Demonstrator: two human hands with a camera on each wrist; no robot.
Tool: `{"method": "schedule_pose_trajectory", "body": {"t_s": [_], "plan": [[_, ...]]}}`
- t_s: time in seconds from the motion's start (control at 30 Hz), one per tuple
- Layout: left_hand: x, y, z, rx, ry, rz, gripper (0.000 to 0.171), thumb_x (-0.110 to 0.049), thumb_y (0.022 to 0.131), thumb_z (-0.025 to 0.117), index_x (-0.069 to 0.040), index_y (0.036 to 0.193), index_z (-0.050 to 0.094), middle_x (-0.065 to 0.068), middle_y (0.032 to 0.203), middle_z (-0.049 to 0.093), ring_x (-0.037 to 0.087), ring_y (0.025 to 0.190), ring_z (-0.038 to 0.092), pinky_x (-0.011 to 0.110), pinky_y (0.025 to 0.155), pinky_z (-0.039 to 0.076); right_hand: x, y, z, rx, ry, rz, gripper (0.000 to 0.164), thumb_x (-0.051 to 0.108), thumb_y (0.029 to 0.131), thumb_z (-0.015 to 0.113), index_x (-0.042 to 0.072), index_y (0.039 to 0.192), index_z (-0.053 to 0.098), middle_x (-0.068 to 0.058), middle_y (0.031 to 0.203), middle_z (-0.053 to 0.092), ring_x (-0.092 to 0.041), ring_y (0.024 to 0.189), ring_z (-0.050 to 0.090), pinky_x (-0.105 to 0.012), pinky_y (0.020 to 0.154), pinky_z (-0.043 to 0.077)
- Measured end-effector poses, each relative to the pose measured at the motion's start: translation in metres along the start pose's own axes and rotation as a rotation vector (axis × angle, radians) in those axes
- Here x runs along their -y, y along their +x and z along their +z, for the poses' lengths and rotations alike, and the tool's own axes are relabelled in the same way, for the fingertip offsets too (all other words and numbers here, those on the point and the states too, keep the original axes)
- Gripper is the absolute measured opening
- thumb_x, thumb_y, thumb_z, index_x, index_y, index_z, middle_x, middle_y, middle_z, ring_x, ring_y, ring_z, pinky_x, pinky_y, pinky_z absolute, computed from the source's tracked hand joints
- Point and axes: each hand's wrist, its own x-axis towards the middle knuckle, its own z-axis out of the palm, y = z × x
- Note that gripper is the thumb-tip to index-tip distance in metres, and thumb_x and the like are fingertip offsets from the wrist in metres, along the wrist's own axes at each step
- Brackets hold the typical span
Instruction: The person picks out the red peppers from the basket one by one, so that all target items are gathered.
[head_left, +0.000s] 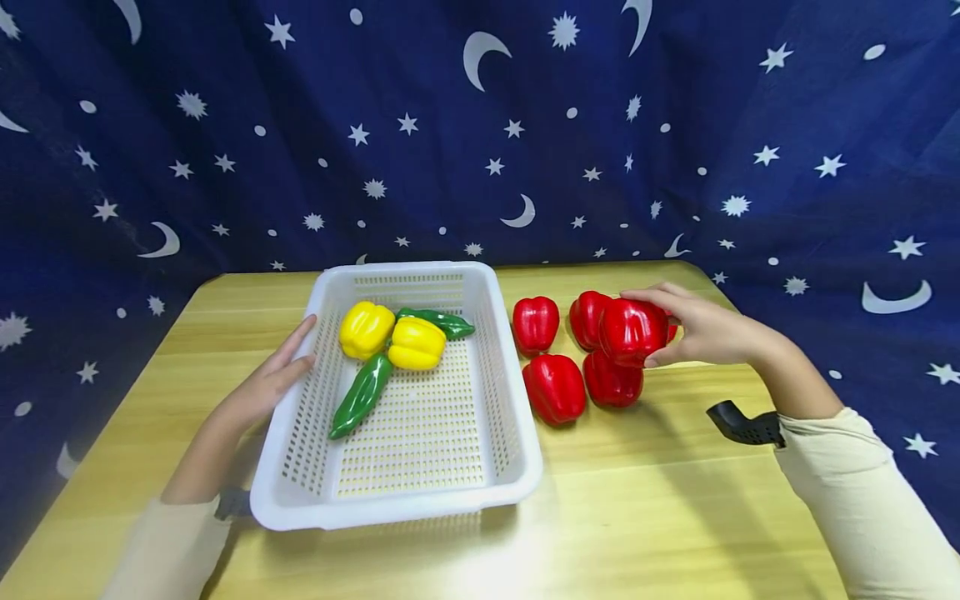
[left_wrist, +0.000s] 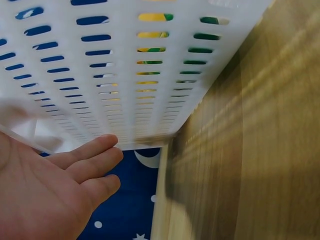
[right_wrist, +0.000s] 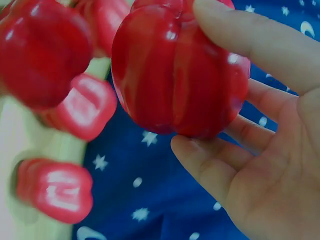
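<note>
My right hand [head_left: 705, 329] grips a red bell pepper [head_left: 632, 331] between thumb and fingers, above other red bell peppers [head_left: 555, 389] on the table. In the right wrist view the held pepper [right_wrist: 175, 75] fills the upper middle, with the thumb across its top and fingertips under its lower end. My left hand [head_left: 262, 385] is at the left side of a white perforated plastic basket [head_left: 405, 512]. Its fingers [left_wrist: 95, 162] look extended along the basket's outer wall in the left wrist view. Inside the basket lie two yellow bell peppers [head_left: 417, 343] and two green peppers [head_left: 362, 396].
The basket stands on a light wooden table [head_left: 645, 508], left of the red peppers. Behind the table hangs a dark blue curtain [head_left: 420, 158] with white moons and stars. A black wrist mount [head_left: 746, 425] sticks out from the right forearm.
</note>
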Motion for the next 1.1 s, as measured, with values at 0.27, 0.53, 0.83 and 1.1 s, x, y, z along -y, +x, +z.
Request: {"method": "schedule_pose_trajectory", "body": {"t_s": [0.27,0.53,0.83,1.1], "plan": [[-0.005,0.0,0.0,-0.011,0.01,0.005,0.061,-0.022,0.099,0.028,-0.032,0.145,-0.011,0.02,0.152,-0.006,0.053,0.106,0.05,0.045,0.063,0.057,-0.032,-0.017,-0.003,0.002,0.094,0.085,0.082,0.007,0.067,0.078,0.002,0.137,0.035,-0.02,0.127,0.037,-0.04,0.11,0.046,-0.056,0.087,0.047],[0.0,-0.004,0.001,-0.005,0.021,0.011,0.06,-0.022,0.1,0.027,-0.031,0.145,-0.011,0.022,0.151,-0.008,0.05,0.103,0.054,0.044,0.063,0.057,-0.061,-0.038,0.012,-0.003,0.135,0.115,0.083,0.006,0.066,0.078,0.0,0.136,0.035,-0.023,0.124,0.038,-0.042,0.108,0.046,-0.058,0.088,0.045],[0.001,-0.003,0.0,-0.001,0.015,0.006,0.06,-0.023,0.1,0.027,-0.032,0.145,-0.012,0.021,0.151,-0.009,0.053,0.107,0.05,0.044,0.063,0.057,-0.08,-0.042,0.028,-0.02,0.151,0.113,0.083,0.002,0.063,0.078,-0.001,0.135,0.036,-0.022,0.12,0.042,-0.04,0.109,0.044,-0.062,0.091,0.041],[0.0,-0.003,0.002,-0.005,0.015,-0.003,0.06,-0.021,0.1,0.026,-0.033,0.145,-0.011,0.019,0.151,-0.01,0.057,0.113,0.042,0.044,0.064,0.057,-0.095,-0.042,0.046,-0.003,0.2,0.11,0.082,0.001,0.064,0.077,-0.003,0.134,0.035,-0.026,0.122,0.04,-0.044,0.112,0.042,-0.065,0.091,0.038]]}}
